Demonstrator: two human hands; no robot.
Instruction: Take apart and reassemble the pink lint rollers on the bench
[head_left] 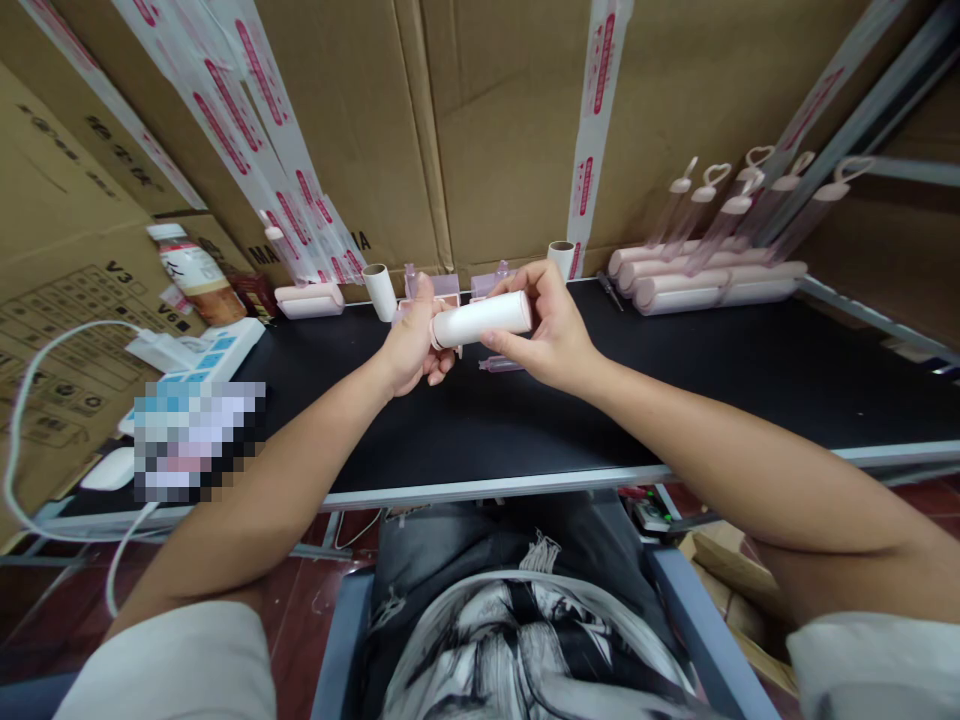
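A white lint roll (484, 319) is held level over the black table (525, 410), with both hands on it. My left hand (411, 345) is closed round its left end, where a pink cap shows. My right hand (546, 325) grips its right end, fingers curled over the top and thumb below. Under the roll a small clear pink part (501, 365) lies on the table. Behind my hands stand two clear pink pieces (442, 288).
Two cardboard tubes (379, 291) stand at the table's back edge. A pink roller cover (309, 300) lies at the back left. Finished pink rollers with heart handles (712, 280) are stacked at the back right. Cardboard boxes wall the rear; a power strip (210, 355) and cables lie left.
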